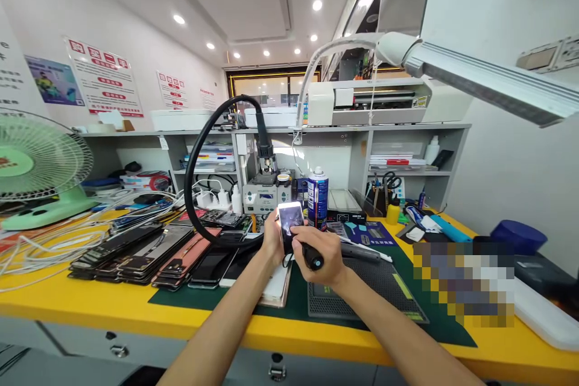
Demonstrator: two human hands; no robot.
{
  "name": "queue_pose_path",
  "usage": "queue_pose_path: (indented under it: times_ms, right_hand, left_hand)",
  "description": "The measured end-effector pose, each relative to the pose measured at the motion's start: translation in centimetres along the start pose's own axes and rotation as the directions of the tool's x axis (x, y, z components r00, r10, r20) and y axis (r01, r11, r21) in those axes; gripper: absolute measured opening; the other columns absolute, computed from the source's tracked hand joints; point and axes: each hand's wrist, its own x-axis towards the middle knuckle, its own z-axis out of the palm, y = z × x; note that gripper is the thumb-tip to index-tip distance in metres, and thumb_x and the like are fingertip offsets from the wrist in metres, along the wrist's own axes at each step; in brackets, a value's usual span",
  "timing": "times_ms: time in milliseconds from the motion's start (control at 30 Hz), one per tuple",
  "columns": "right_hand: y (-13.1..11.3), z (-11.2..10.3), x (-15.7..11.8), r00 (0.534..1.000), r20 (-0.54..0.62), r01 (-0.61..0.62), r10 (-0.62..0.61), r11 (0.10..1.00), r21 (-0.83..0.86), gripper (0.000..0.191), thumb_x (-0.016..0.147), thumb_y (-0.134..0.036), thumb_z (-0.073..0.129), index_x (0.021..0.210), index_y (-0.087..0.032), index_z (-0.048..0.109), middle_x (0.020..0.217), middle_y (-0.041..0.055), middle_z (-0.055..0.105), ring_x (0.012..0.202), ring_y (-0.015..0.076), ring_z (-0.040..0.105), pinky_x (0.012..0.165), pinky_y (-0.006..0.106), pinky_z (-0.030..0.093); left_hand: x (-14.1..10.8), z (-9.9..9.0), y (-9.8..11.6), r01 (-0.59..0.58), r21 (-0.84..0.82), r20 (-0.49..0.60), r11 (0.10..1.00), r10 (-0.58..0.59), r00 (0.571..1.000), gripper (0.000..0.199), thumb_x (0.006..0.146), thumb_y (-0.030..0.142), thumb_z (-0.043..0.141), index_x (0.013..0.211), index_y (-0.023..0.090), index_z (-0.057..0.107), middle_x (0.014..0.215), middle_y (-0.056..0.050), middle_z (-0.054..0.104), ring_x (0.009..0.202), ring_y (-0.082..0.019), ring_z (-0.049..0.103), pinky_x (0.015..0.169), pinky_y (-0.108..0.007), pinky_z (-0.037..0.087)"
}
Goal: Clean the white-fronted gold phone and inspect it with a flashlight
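Note:
My left hand grips a white-edged smartphone, held up above the bench with its screen lit and facing me. In my right hand, the fingers are wrapped round a black-handled screwdriver. Its round end with a light-blue dot points towards me, and its tip is hidden. A finger of the right hand touches or nearly touches the lower part of the screen. Below the hands, a white phone lies on the green mat, partly covered by my left forearm.
Rows of phone screens lie to the left. A black hose arches over them. Behind the hands stand a blue spray can and a grey soldering station. On the right is a black perforated pad; a lamp overhangs.

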Motion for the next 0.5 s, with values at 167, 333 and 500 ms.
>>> queue_pose_path:
  times_ms: [167,333,500]
  right_hand:
    - [-0.4,0.6,-0.5,0.996,0.031,0.089,-0.088,0.996,-0.017,0.019,0.076,-0.010,0.062,0.092,-0.021,0.063,0.093,0.0071,0.078,0.078,0.0210,0.075,0.063,0.030,0.060]
    - [-0.9,1.0,-0.9,0.987,0.058,0.152,-0.151,0.988,-0.018,0.017,0.075,-0.013,0.061,0.090,-0.020,0.062,0.089,0.0059,0.078,0.070,0.0191,0.074,0.056,0.028,0.057]
    - [-1.7,1.1,-0.9,0.974,0.080,0.213,-0.211,0.977,-0.021,0.017,0.074,-0.012,0.059,0.087,-0.021,0.062,0.083,0.0040,0.078,0.062,0.0167,0.072,0.053,0.027,0.056]
  left_hand:
    - [-0.6,0.4,0.5,0.052,0.014,0.023,0.999,-0.052,0.998,0.044,0.097,0.049,0.048,0.109,0.010,0.067,0.101,-0.013,0.071,0.087,-0.024,0.070,0.077,-0.039,0.058]
    - [-0.8,0.4,0.7,0.071,0.035,0.030,0.997,-0.072,0.997,0.046,0.095,0.046,0.046,0.098,0.009,0.071,0.081,-0.016,0.075,0.076,-0.029,0.073,0.067,-0.039,0.059]
    - [-0.4,-0.2,1.5,0.062,0.026,0.036,0.998,-0.063,0.997,0.047,0.093,0.049,0.048,0.102,0.008,0.071,0.079,-0.016,0.075,0.075,-0.031,0.074,0.069,-0.041,0.059]
